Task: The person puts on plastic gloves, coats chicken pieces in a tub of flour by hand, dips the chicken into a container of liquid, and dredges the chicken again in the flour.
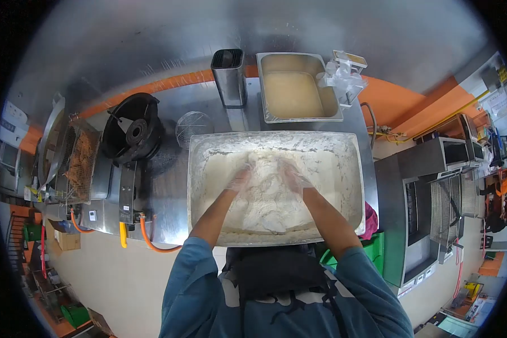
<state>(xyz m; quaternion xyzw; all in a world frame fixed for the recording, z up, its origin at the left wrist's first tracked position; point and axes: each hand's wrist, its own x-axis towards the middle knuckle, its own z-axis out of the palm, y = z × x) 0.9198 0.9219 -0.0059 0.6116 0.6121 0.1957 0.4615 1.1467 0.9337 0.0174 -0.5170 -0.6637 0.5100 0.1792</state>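
Observation:
A large pale tub of white flour stands in front of me on a metal counter. My left hand, in a thin clear glove, is in the flour left of the middle, its fingers stretched forward and partly dusted over. Across from it, my right hand, gloved the same way, rests with extended fingers in the flour. A ridge of lumpy, flour-coated pieces runs between both hands towards me; what lies under the coating cannot be made out.
Behind the tub stand a steel pan of pale liquid and a metal knife-block-like holder. A round wire strainer lies beside a black pot-like basin. Fried food fills a wire basket at left; fryer equipment stands right.

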